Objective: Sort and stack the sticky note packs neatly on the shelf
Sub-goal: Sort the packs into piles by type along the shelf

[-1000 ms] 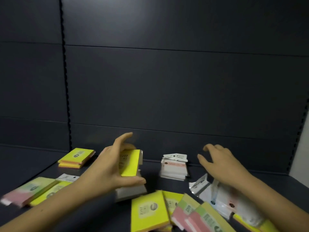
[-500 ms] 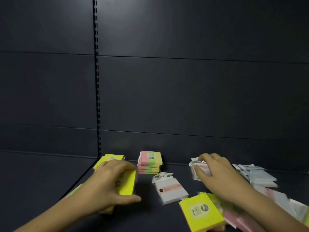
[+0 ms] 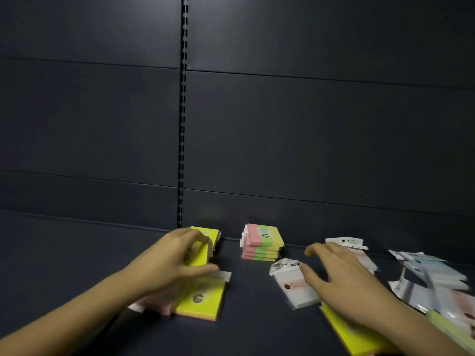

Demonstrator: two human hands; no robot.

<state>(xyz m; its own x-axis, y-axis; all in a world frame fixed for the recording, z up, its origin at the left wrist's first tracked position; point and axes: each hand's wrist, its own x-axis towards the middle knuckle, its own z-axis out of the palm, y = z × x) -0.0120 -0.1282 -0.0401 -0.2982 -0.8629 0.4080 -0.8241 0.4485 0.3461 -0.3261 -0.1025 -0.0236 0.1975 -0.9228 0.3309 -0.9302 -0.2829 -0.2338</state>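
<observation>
On the dark shelf (image 3: 257, 317) across the lower frame, the left hand (image 3: 171, 260) at lower centre-left grips an upright yellow pack (image 3: 200, 254), while the right hand (image 3: 341, 281) at lower right hovers, fingers spread, just over a white pack (image 3: 295, 291).

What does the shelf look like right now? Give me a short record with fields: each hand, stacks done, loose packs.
left hand: grips a yellow pack, held on edge near the back panel
right hand: fingers spread over a white sleeved pack, not gripping
stacks done: one pink-green stack against the back panel
loose packs: flat yellow pack under the left hand; white packs scattered at right; yellow pack at the front edge
shelf: dark
</observation>
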